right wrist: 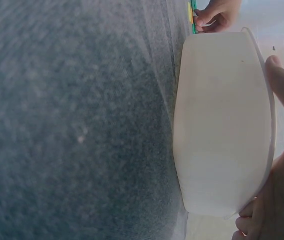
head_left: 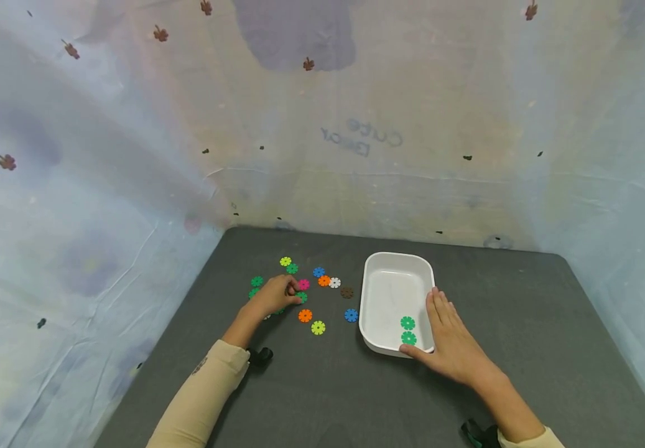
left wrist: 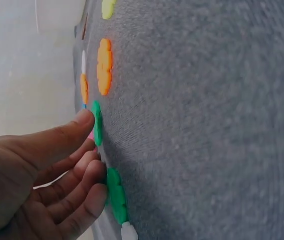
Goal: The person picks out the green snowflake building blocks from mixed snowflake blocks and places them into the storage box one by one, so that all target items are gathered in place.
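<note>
A green disc (head_left: 302,298) lay on the desk (head_left: 333,386) by the thumb tip of the left hand (head_left: 273,295), left of the white tray (head_left: 392,292), which held two other green discs (head_left: 408,323). The left hand reached in low, its grip apart, thumb and fingertips parted; the right hand (head_left: 456,345) rested on the tray's rim, thumb spread, its grip apart too. Also loose, some partly hidden, were four green discs (head_left: 292,268), two yellow discs (head_left: 318,327), two orange discs (head_left: 305,316), two blue discs (head_left: 351,315), two white discs (head_left: 335,282), one pink disc (head_left: 304,284) and one brown disc (head_left: 347,292).
</note>
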`<state>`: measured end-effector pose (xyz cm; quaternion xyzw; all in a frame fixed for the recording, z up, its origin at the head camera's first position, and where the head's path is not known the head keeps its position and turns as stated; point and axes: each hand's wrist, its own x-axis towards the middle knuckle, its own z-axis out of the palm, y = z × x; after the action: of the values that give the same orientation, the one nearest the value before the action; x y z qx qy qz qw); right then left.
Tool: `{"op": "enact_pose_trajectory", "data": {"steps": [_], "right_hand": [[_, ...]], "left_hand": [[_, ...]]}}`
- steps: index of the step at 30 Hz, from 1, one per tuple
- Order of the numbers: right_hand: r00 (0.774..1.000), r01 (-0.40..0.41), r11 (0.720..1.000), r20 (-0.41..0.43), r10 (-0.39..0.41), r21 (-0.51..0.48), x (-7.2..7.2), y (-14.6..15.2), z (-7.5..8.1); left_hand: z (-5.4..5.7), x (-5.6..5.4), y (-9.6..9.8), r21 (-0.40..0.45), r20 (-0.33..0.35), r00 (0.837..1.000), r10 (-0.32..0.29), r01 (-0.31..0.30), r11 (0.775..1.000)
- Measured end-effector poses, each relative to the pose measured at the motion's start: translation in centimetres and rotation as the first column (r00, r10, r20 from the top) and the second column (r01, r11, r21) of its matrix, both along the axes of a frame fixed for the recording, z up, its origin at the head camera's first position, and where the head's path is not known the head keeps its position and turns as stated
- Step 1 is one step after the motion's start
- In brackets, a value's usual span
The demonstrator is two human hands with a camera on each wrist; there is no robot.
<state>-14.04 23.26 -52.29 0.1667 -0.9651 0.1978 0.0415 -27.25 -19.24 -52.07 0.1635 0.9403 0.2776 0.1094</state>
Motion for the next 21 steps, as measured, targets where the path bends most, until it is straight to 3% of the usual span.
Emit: {"op": "enact_pose_trajectory", "data": {"steps": [10, 16, 21], "right_hand": [[1.000, 0.009, 1.000, 0.000, -0.009, -0.007, -0.01, 0.07, -0.15], [0.999, -0.002, 1.000, -0.036, 0.002, -0.017, 0.04, 0.06, -0.20], [1.000, 0.007, 1.000, 0.000, -0.007, -0.008, -0.01, 0.10, -0.22]], "left_hand": [[-0.70, -0.28, 0.43, -0.072, -0.029, 1.000, 0.009, -0.011, 0.997], [-0.58, -0.11, 0.67, -0.075, -0.035, 0.999, 0.009, -0.011, 0.997], [-0.10, 0.17, 0.98, -0.040, -0.044, 0.999, -0.004, 0.002, 0.999]]}}
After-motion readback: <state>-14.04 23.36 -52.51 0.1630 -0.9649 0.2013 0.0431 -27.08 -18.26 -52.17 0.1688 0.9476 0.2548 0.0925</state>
